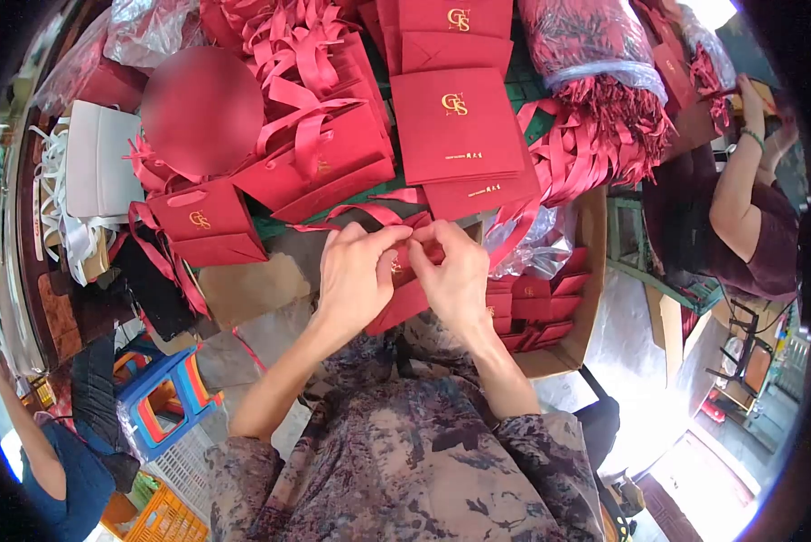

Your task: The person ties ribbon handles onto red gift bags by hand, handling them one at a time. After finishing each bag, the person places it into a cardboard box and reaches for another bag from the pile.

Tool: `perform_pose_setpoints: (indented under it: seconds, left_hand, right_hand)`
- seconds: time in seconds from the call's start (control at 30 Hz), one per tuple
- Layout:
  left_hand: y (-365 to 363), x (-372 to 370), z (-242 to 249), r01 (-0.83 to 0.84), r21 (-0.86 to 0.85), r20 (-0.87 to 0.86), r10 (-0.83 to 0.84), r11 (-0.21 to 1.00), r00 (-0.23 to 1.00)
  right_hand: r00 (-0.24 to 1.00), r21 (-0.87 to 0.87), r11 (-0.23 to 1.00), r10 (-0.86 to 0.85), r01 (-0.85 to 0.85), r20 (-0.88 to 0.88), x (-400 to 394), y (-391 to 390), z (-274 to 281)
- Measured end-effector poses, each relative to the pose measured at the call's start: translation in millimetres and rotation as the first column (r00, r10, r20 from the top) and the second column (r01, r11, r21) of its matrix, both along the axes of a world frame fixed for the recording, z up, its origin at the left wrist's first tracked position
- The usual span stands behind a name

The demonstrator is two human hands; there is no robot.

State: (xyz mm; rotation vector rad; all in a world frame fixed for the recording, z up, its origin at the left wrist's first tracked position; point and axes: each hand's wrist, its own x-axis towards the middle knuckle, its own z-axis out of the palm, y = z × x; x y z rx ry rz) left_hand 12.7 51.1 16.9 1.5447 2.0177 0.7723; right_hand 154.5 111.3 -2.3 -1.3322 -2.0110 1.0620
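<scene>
In front of my body, a red paper gift bag (396,310) with a gold print is partly covered by my hands. My left hand (356,275) is closed, thumb and forefinger pinching at the bag's top edge, where a red ribbon (369,213) runs in. Close beside it, my right hand (451,275) pinches at the same spot, fingertips almost touching the left ones. The exact bit of ribbon between the fingertips is hidden. Just beyond my hands lies a stack of flat red bags (455,122) with gold lettering.
Ribboned red bags (320,172) pile up at the left, near a white bag (103,163). Bundled red ribbons (604,117) lie at the right. A cardboard box (586,325) of red bags stands by my right arm. Colored stools (166,397) and other people are at the sides.
</scene>
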Motion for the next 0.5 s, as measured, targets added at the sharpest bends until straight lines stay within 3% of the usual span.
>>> perform_pose_setpoints:
  seconds: [0.07,0.13,0.2,0.27,0.33,0.4,0.5]
  left_hand:
    - [-1.0,-1.8,-0.3,-0.008,0.021,0.012,0.008,1.000,1.000]
    - [-1.7,-4.2,-2.3,-0.008,0.046,0.078,0.004,0.999,0.997]
    - [-1.4,-8.3,-7.0,-0.002,0.037,0.152,-0.004,0.999,0.988]
    - [-0.7,-9.9,-6.3,0.003,0.032,0.227,-0.010,0.999,0.974]
    - [-0.6,-5.6,-2.1,0.052,-0.017,0.136,-0.050,0.998,0.989]
    - [-2.3,-1.2,-9.7,0.033,0.073,0.173,-0.045,0.997,0.984]
    - [-1.9,-0.3,-11.8,0.035,0.108,0.117,-0.048,0.994,0.992]
  right_hand:
    - [0.999,-0.095,0.995,-0.010,0.005,-0.048,-0.7,1.8,-1.3]
    - [0.970,-0.293,0.951,-0.157,0.098,-0.185,-0.3,3.0,-4.6]
    - [0.968,-0.328,0.945,-0.089,0.007,-0.234,9.6,4.2,-10.2]
    - [0.975,-0.279,0.959,-0.007,-0.057,-0.222,13.7,0.1,-7.3]
    - [0.983,-0.222,0.974,0.009,-0.050,-0.181,12.4,-3.8,-6.1]
    - [0.991,0.042,0.998,0.053,-0.048,-0.123,9.7,-6.2,-3.8]
    - [0.991,0.093,0.988,0.124,-0.120,-0.040,12.9,-4.8,3.0]
